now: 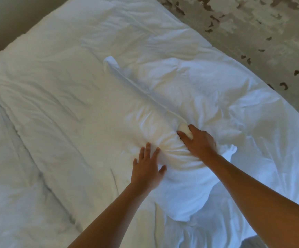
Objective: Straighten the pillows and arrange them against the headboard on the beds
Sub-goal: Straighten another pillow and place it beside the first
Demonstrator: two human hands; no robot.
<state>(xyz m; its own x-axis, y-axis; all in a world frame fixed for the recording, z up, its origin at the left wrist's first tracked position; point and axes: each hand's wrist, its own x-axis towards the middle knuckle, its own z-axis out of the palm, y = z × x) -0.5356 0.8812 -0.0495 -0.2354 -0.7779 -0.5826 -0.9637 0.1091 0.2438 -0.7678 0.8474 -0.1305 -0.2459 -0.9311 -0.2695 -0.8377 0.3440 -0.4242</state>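
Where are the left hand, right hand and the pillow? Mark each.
left hand (147,169): head view, back of the hand, fingers spread flat on the bedding.
right hand (198,140): head view, back of the hand, fingers curled round a pillow corner.
pillow (189,81): head view, upper face near its seam.

No text, label, brand, number or sign could be read anywhere in the head view. The white bedding (73,104) filling most of the frame carried no print, and the mottled floor (252,24) at the upper right showed only blotches.
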